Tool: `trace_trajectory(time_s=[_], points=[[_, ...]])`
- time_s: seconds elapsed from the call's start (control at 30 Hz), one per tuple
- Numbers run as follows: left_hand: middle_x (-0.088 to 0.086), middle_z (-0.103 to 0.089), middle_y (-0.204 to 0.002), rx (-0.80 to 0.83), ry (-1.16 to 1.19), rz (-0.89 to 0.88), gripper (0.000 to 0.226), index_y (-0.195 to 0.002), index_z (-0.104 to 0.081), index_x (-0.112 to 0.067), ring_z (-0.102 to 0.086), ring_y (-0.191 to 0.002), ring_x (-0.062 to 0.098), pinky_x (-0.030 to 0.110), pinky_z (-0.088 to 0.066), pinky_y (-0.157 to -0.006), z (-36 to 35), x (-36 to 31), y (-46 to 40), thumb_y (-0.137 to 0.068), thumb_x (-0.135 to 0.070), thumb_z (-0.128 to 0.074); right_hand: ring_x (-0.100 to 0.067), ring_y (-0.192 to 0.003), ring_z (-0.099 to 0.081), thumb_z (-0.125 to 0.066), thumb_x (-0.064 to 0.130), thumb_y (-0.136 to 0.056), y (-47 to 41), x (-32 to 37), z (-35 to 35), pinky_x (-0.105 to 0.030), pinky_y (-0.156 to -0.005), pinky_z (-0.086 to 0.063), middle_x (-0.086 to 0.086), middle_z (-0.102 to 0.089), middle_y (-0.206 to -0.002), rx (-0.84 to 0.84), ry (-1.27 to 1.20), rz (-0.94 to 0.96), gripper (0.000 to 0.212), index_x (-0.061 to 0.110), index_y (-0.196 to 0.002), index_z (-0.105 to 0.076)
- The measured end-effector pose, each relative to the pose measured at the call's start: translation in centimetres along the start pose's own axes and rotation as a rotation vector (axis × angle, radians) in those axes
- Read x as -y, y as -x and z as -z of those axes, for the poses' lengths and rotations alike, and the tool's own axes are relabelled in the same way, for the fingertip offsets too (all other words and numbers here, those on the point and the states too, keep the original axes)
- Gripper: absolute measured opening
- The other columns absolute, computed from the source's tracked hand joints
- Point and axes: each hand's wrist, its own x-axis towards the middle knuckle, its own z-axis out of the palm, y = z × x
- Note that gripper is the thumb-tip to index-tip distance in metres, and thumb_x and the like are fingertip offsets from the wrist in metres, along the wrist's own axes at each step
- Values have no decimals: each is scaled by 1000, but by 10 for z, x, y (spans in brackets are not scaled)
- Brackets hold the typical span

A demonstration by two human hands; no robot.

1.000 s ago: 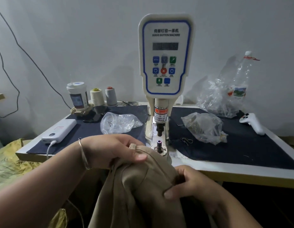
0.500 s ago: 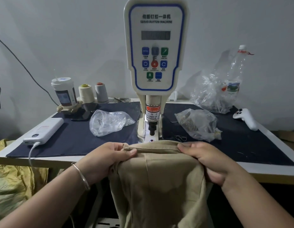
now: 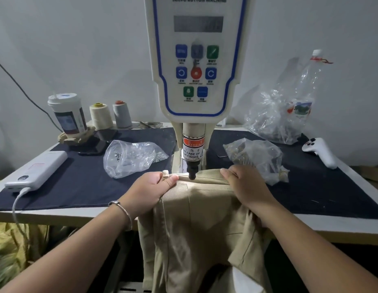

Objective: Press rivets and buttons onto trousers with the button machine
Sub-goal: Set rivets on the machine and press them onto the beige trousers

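Note:
Beige trousers (image 3: pixel 196 218) hang over the table's front edge, their waistband stretched flat under the black punch (image 3: pixel 192 173) of the white servo button machine (image 3: pixel 196 66). My left hand (image 3: pixel 148 191) pinches the waistband's left end, thumb on top. My right hand (image 3: pixel 245 187) grips the waistband just right of the punch, fingers curled over the cloth. The punch tip sits at or just above the waistband edge; the lower die is hidden under the fabric.
Dark cloth covers the table (image 3: pixel 82 178). Left: a clear bag of small parts (image 3: pixel 131 158), a white power bank (image 3: pixel 38 170) with cable, a cup (image 3: pixel 67 115), two thread cones (image 3: pixel 109 116). Right: two plastic bags (image 3: pixel 255 157), a bottle (image 3: pixel 306 89), a white controller (image 3: pixel 320 152).
Both hands spread the waistband out and pushed it forward under the punch. The lower die, visible a second ago, is now covered by the cloth. The camera moved closer to the machine.

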Motion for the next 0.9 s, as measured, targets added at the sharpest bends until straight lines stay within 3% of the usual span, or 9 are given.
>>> trace_trajectory(time_s=[0.17,0.43,0.63,0.8,0.9], points=[[3,-51,-68,37,39,-58,64,-83,-57,11,-47,-65,13,33,-38,-67,-6,4,-1,-91,-52,-54,-12,-50,-35,-49,29,-99,-2,-24,-6,-35,-56,-30,6,-33,-49,-36,43,133,48,16,-56,-32],[1,-46,-66,0,-49,-135,59,-72,-49,4,-42,-64,13,41,-38,-68,-13,14,-5,-88,-52,-43,-11,-51,-40,-48,35,-98,0,-35,-16,-29,-52,-29,5,-38,-50,-76,99,168,45,18,-58,-36],[7,-45,-65,-36,-148,-160,58,-68,-45,6,-41,-63,19,44,-37,-68,-16,20,-11,-86,-49,-40,-13,-52,-42,-46,38,-99,0,-36,-19,-33,-54,-34,4,-40,-52,-76,134,164,45,16,-61,-37],[-4,-37,-54,-114,-190,-170,43,-58,-34,-12,-34,-51,11,26,-30,-54,-23,27,-9,-84,-46,-40,-15,-53,-44,-39,39,-100,3,-36,-24,-33,-54,-32,3,-42,-53,-107,255,148,42,19,-64,-34],[-3,-53,-61,-131,-142,-168,30,-70,-48,-16,-49,-60,9,24,-36,-59,-24,31,-8,-83,-43,-42,-16,-53,-43,-32,39,-102,6,-35,-28,-33,-52,-28,6,-41,-53,-123,423,135,34,21,-74,-35]])
